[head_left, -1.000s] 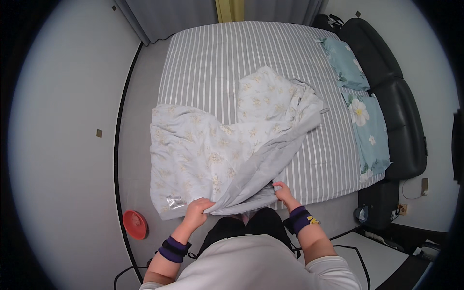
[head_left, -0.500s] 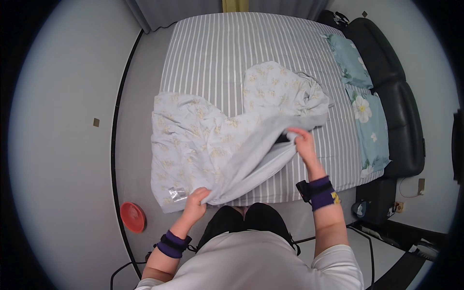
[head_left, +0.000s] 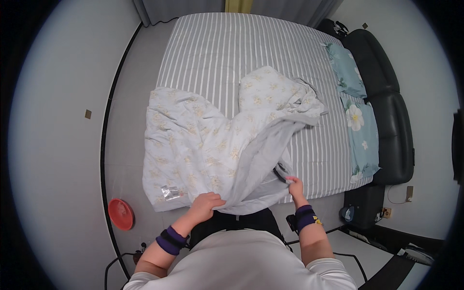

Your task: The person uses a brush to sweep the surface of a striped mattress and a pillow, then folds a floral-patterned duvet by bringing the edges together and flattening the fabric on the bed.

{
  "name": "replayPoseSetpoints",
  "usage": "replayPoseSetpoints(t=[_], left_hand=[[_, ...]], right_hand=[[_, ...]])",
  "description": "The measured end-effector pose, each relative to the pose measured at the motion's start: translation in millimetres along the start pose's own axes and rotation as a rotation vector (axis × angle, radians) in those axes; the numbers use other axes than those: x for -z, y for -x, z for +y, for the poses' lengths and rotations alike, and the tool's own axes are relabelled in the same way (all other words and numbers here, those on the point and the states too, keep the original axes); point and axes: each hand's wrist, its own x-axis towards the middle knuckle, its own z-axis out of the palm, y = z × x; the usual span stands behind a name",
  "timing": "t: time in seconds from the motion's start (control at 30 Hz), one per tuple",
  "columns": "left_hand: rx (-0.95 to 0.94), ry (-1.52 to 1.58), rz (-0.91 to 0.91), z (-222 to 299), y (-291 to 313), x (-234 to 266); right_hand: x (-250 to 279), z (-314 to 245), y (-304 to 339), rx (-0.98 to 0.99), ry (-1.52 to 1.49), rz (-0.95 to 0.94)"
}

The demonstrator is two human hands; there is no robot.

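A pale quilt [head_left: 198, 130] with small yellow flowers and a plain grey underside lies bunched across the near half of the bed. My left hand [head_left: 208, 203] is closed on its near edge, just in front of my body. Farther right, my right hand [head_left: 296, 186] pinches the grey part of the quilt near the bed's front edge. Between my hands the grey cloth sags in folds, and a short dark strip [head_left: 279, 173] shows beside my right fingers; I cannot make out what it is. A shiny clear patch [head_left: 170, 192] sits at the quilt's near left corner.
Grey and white striped bedding [head_left: 203, 48] covers the bed. Two teal floral pillows [head_left: 365, 137] lie against a black padded headboard [head_left: 394, 130] at the right. A red basin [head_left: 121, 214] stands on the floor at the left, by the wall. A black bedside cabinet [head_left: 362, 205] stands at the near right.
My right hand has come down toward me with the grey cloth, lowering the raised fold. My left hand has shifted slightly right, still gripping the edge.
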Motion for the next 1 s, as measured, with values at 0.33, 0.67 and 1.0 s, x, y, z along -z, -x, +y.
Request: replayPoseSetpoints(t=[0.33,0.67,1.0], left_hand=[[-0.143,0.015,-0.157,11,-1,-1],[0.164,-0.025,-0.094,-42,71,-29],[0.214,0.17,-0.156,29,-34,-77]], right_hand=[[-131,-150,10,0.117,0.458,-0.269],[-85,-70,-1,0.112,0.24,-0.174],[-48,-55,56,0.303,0.143,-0.307]])
